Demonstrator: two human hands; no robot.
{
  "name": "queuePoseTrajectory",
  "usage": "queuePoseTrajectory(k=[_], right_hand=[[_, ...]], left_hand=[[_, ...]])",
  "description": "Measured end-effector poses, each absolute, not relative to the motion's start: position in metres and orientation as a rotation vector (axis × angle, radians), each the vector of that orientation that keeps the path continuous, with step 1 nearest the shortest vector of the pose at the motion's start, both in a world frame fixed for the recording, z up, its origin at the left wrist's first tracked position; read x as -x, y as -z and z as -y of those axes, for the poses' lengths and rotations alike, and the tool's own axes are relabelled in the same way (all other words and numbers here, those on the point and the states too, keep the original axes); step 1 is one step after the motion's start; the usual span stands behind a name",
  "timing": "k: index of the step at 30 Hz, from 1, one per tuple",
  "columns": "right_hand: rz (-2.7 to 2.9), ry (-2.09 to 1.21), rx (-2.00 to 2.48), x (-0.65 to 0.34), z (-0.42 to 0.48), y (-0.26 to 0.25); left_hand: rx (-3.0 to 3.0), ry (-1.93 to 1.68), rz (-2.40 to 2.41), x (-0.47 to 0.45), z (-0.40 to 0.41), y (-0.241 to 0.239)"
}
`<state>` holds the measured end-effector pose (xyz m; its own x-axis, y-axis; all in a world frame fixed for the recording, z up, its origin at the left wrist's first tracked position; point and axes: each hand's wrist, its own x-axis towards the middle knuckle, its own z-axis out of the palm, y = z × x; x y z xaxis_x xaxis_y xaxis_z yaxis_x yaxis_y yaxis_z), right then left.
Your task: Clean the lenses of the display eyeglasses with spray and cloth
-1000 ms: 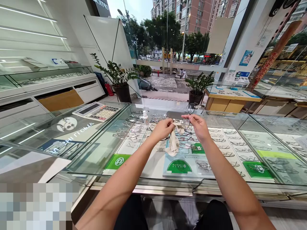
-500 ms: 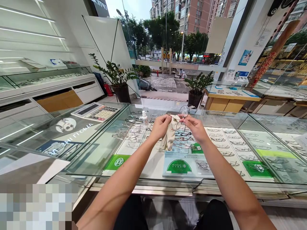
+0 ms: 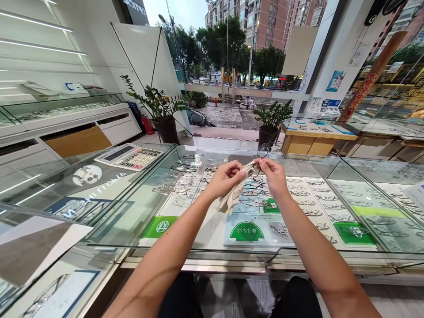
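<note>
Cloth (image 3: 232,198), one, and glasses (image 3: 264,149), one pair, between left hand (image 3: 225,179) and right hand (image 3: 273,176)

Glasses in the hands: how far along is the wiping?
Midway, it seems. Done: the spray bottle stands on the counter, out of hand. In hand: the left hand presses the cloth to the glasses held by the right hand. Left: putting them down, probably.
</note>
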<state>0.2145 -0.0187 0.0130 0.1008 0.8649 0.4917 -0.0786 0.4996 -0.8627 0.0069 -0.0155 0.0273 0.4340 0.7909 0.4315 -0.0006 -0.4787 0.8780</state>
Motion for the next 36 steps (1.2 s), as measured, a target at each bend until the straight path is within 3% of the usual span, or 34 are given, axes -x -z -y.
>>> queuePoseTrajectory(k=[6, 17, 27, 33, 36], right_hand=[[1.319, -0.787, 0.753, -0.213, 0.023, -0.018], [1.336, -0.865, 0.686, -0.213, 0.027, -0.023], [1.177, -1.03, 0.685, -0.218, 0.03, -0.029], [1.312, -0.905, 0.664, -0.219, 0.028, -0.029], [1.373, -0.846, 0.662, -0.217, 0.028, -0.028]], left_hand=[[-1.921, -1.157, -0.554, -0.007, 0.017, -0.036], [-1.579, -1.213, -0.679, -0.018, 0.014, -0.024], [-1.421, -1.462, -0.876, -0.014, -0.004, -0.017], [-1.736, -1.81, -1.01, -0.011, 0.017, -0.023], [-2.077, -1.641, -0.932, -0.014, 0.028, -0.024]])
